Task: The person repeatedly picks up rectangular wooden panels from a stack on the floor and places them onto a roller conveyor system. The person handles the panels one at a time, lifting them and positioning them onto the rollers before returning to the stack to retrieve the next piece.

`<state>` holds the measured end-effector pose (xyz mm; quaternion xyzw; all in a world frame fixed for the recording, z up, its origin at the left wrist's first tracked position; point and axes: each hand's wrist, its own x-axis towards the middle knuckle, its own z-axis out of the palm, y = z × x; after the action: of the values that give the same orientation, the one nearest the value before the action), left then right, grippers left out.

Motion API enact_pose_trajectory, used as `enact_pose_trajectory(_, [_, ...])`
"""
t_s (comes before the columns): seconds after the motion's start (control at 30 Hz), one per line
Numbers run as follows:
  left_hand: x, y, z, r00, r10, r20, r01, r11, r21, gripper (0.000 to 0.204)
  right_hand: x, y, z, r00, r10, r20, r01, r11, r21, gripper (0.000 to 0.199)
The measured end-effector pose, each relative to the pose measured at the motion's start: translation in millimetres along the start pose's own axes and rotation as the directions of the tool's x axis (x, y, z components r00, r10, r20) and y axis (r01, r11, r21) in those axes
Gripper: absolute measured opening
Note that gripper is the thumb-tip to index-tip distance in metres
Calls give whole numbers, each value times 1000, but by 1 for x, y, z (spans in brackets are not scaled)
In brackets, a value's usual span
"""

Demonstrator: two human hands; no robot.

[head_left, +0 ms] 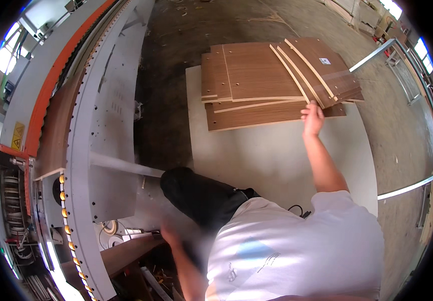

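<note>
My right hand (pixel 313 120) reaches to the near edge of a stack of brown wood-grain panels (pixel 256 70). Its fingers are closed at the near end of a narrow brown board (pixel 296 75) with a pale edge, one of several lying on the stack. The stack rests on a large pale board (pixel 276 155). Low on the left, my left hand (pixel 170 233) is smeared by motion. It is beside the end of a brown board (pixel 131 253), and whether it grips that board cannot be made out.
A long grey machine (pixel 113 115) with an orange strip runs along the left, with a brown panel (pixel 60 125) in it. Tape rolls (pixel 111 228) and scraps lie near its lower part. A metal frame (pixel 397 70) stands on the right. Concrete floor (pixel 201 25) stretches beyond the stack.
</note>
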<state>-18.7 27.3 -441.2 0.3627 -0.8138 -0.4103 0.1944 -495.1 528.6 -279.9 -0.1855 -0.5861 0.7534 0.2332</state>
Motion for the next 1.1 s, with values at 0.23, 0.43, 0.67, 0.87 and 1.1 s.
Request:
enact_pose_trajectory(0.23, [-15, -4, 11, 970, -115, 214, 140, 985, -101, 30, 113, -29, -73, 955, 60, -292, -112, 980, -164, 40])
enact_pose_trajectory(0.43, [-30, -60, 16, 920, -223, 321, 254, 966, -56, 35, 139, -45, -55, 930, 332, -156, -354, 923, -149, 32])
enact_pose_trajectory(0.67, [-24, -14, 25, 909, 95, 406, -187, 963, 194, 33, 108, -14, -63, 933, 358, 40, -360, 932, 41, 28])
enact_pose_trajectory(0.87, [-25, -18, 27, 860, 83, 504, -248, 930, 270, 33, -6, -9, -90, 898, 427, 110, -434, 811, 393, 45])
enact_pose_trajectory(1.1, [-29, 22, 22, 905, -34, 425, -89, 960, 266, 33, -40, 3, -90, 844, 299, 444, -502, 732, 460, 45])
